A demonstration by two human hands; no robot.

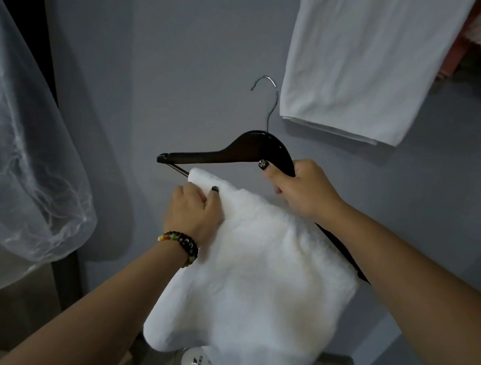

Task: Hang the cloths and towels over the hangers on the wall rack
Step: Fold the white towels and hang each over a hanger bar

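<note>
Centre of frame: right hand (302, 187) grips the dark wooden hanger (238, 149) at its right shoulder, fingers curled around it. White towel (260, 282) drapes over the hanger's lower bar, below and left of that grip. Left hand (192, 212) pinches the towel's upper left edge

dark mark on white object (198, 362) on floor, too small to read

Bare grey wall (167, 40) lies open above and left of the held hanger (231, 152), around its metal hook. To the upper right, a hung white cloth (360, 58) blocks the wall. A clear plastic cover (14, 142) crowds the left side. Below, a draped white towel (263, 283) fills the middle.
</note>
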